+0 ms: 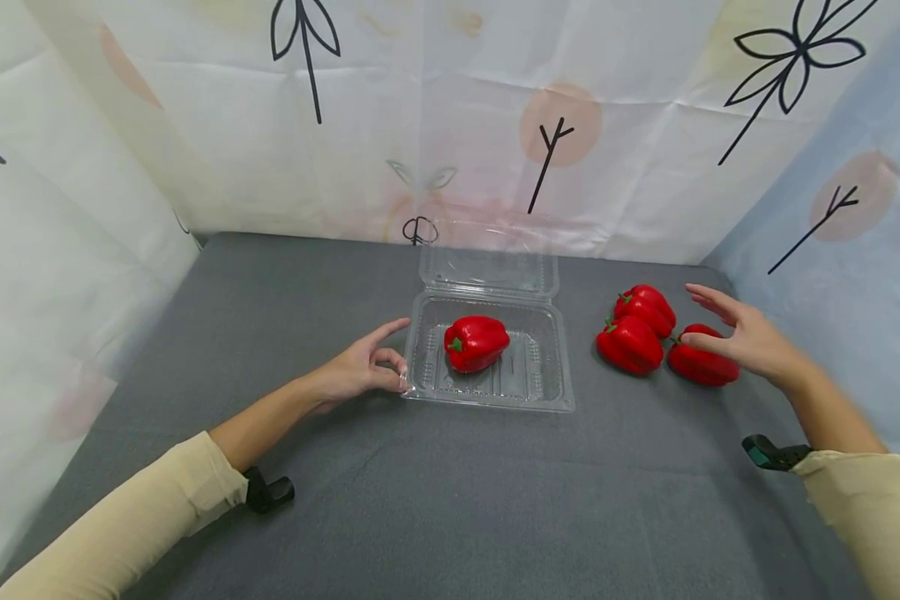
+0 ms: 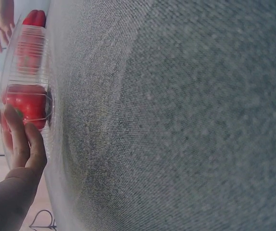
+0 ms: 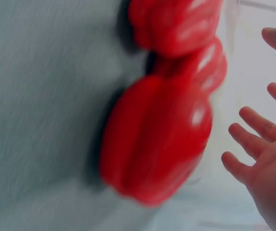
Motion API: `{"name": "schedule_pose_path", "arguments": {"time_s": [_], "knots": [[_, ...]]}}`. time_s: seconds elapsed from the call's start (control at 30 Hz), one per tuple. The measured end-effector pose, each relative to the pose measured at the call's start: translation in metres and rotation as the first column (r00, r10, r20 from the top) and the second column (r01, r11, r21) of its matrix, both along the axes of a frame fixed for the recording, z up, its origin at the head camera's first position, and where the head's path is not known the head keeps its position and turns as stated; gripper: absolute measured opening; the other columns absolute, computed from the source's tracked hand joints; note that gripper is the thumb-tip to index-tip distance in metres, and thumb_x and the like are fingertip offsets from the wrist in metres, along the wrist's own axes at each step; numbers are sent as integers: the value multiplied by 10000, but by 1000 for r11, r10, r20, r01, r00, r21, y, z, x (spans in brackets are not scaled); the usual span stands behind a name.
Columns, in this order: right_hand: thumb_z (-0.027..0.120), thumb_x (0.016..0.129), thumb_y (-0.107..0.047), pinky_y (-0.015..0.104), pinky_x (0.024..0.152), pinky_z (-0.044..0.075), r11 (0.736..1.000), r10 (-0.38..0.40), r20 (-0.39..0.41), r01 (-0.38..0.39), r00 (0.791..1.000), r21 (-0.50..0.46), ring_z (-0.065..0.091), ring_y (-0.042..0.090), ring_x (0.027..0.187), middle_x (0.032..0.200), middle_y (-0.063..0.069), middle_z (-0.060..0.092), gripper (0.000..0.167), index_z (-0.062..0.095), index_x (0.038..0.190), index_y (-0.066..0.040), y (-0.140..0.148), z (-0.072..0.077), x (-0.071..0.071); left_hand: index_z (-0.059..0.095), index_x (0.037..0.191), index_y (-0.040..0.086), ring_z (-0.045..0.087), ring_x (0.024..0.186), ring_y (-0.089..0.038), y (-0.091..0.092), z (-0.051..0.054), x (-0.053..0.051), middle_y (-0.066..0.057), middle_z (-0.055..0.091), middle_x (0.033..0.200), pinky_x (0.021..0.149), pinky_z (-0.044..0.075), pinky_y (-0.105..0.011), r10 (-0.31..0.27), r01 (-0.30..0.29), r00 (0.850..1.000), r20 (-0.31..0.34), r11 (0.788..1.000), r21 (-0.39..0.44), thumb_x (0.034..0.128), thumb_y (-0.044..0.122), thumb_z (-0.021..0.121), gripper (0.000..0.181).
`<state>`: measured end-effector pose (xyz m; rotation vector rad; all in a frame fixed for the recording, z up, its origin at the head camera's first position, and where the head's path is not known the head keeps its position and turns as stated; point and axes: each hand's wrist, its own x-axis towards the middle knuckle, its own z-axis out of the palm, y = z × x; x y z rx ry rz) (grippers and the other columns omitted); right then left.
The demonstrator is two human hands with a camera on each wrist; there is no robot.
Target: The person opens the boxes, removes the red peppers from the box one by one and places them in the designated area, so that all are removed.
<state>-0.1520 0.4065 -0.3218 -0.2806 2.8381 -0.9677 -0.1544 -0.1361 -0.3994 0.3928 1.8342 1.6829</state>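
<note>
A clear plastic clamshell container (image 1: 495, 398) stands with its lid (image 1: 487, 271) tilted back. One red bell pepper (image 1: 477, 343) lies inside it. My left hand (image 1: 356, 367) touches the container's left edge near the front corner; in the left wrist view its fingers (image 2: 34, 149) rest against the clear side. To the right, three red bell peppers lie close together: a back one (image 1: 645, 308), a front one (image 1: 630, 345) and a right one (image 1: 701, 360). My right hand (image 1: 753, 337) hovers over the right pepper, fingers spread and thumb apart. In the right wrist view that pepper (image 3: 155, 142) is apart from the palm.
A grey cloth (image 1: 435, 500) covers the table. Patterned white fabric (image 1: 630, 192) hangs behind and at the sides, close to my right hand. A dark device (image 1: 266, 492) is worn on the left wrist, and another (image 1: 772, 454) on the right.
</note>
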Motion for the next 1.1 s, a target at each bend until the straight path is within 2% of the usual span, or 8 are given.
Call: {"name": "schedule_pose_path", "arguments": {"time_s": [0.27,0.5,0.63,0.77,0.87,1.0,1.1], "knots": [[705,885,-175,737,1008,255,994,100,-20,-101,995,-50,308,445,1384,1553,190,340,767,327,1551,-143,-51,7,-10,111,1597,186,611,838,-185,1,1,1,-59,587,938,883,476,-329,1,-1,1000,-5,1000,-12,871,11,682,940],[717,878,-186,689,1054,269,976,208,-20,-209,978,-66,362,360,1398,1542,137,385,762,348,1545,-167,-92,13,-22,113,1596,190,609,853,-197,1,0,0,-61,585,928,900,468,-343,-3,3,1000,-15,1000,-12,869,19,685,941],[730,872,-193,679,1054,281,959,280,-15,-280,960,-48,392,362,1391,1547,131,386,775,349,1547,-160,-112,13,-29,114,1596,193,608,846,-196,0,0,0,-61,588,929,900,465,-345,-4,3,1000,-13,1000,-19,870,25,691,943],[744,865,-211,660,1056,309,931,364,19,-363,931,-51,399,376,1386,1547,155,376,785,353,1541,-128,-129,10,-37,115,1595,197,607,845,-194,-1,-2,-2,-60,592,929,901,463,-340,-3,2,1000,-14,1000,-28,871,25,691,941],[746,870,-227,649,1060,318,903,429,54,-426,902,-56,386,380,1393,1553,164,360,793,342,1541,-108,-141,6,-42,111,1596,195,610,847,-193,-1,-3,-2,-60,590,933,894,471,-336,-1,1,1000,-7,1000,-24,874,21,689,941],[755,869,-240,650,1066,309,877,481,80,-476,873,-73,384,374,1393,1562,144,350,803,338,1542,-109,-154,2,-45,111,1597,194,612,844,-190,0,-2,-1,-61,588,936,879,483,-333,2,-2,1000,7,1000,-16,869,13,693,949],[765,862,-235,649,1070,303,867,497,88,-490,863,-91,392,369,1389,1561,138,355,811,341,1541,-110,-162,0,-46,116,1596,194,615,834,-187,0,-1,-1,-61,587,935,873,486,-330,5,-5,1000,12,1000,-10,864,10,697,953]]}}
